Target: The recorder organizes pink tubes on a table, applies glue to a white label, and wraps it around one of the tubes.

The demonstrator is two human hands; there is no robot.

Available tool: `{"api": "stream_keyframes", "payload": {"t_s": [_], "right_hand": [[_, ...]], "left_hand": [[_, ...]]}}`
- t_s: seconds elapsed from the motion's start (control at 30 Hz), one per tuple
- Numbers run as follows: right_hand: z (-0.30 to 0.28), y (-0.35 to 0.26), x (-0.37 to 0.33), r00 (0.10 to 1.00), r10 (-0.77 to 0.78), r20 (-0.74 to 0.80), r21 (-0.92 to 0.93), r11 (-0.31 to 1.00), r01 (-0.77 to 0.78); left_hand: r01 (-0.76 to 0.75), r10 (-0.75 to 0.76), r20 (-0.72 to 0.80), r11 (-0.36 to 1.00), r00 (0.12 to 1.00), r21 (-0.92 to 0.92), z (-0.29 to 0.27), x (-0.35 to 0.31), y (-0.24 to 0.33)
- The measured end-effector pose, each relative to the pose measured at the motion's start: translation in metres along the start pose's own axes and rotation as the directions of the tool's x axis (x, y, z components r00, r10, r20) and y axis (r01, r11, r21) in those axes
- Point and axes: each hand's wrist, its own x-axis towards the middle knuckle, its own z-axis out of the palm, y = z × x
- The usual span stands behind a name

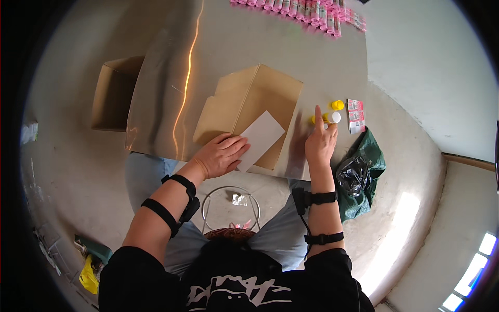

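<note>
A flattened brown cardboard piece [221,109] lies unfolded at the near edge of the metal table, with a white rectangular card [262,136] slantwise on its near part. My left hand [224,155] rests flat, fingers stretched over the cardboard and the card's left edge. To the right of the cardboard, my right hand [321,141] has its fingers around a yellow tube with a white end [335,117], which looks like a glue stick; the index finger points away from me across it. A loose yellow cap [337,105] stands just beyond the tube.
Pink-wrapped rolls [301,9] line the table's far edge. Printed red-and-white labels [356,115] lie at the right edge, above a dark green bag [370,177] with black plastic. An open cardboard box [112,96] stands left of the table. A round stool frame [230,190] is below.
</note>
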Motion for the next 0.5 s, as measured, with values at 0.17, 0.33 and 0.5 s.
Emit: {"api": "stream_keyframes", "payload": {"t_s": [0.17, 0.33, 0.5], "right_hand": [[-0.005, 0.005, 0.003, 0.992, 0.094, -0.079, 0.193, 0.978, -0.078], [-0.022, -0.011, -0.014, 0.972, 0.224, -0.073, 0.693, 0.712, -0.112], [-0.051, -0.058, -0.031, 0.901, 0.072, 0.428, 0.877, 0.209, -0.433]], "left_hand": [[0.003, -0.003, 0.001, 0.999, 1.000, -0.037, 0.002, 0.005, 0.002], [0.017, -0.017, 0.011, 0.999, 1.000, -0.045, 0.006, 0.001, -0.001], [0.021, -0.021, 0.012, 1.000, 1.000, 0.012, 0.006, -0.002, -0.002]]}}
